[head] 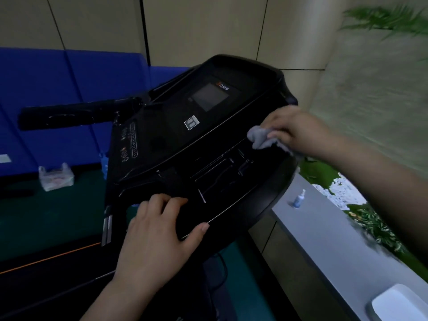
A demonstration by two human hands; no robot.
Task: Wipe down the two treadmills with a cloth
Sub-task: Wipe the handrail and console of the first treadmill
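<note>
We look down on a black treadmill console (208, 126), tilted in the view. Our right hand (298, 130) has its fingers curled round a crumpled grey cloth (262, 140), holding it against the console's upper right part, just beside the right edge. Our left hand (159, 230) rests on the near lower edge, fingers bent over the top and thumb lying along the silver trim.

To the right, the console edge stands close to a grey ledge (324, 246) that bears a small spray bottle (298, 199) and, at the bottom corner, a white object (403, 304) cut off by the frame. To the left there is more open room: a black handlebar (76, 113) juts out over green floor, with blue wall padding (58, 93) behind and a white plastic bag (56, 178) on the floor.

The console's recessed trays are dark and hard to read. The plant (391, 22) at upper right is blurred, and the palm side of the right hand is hidden, so how much cloth it encloses is perhaps more than shows.
</note>
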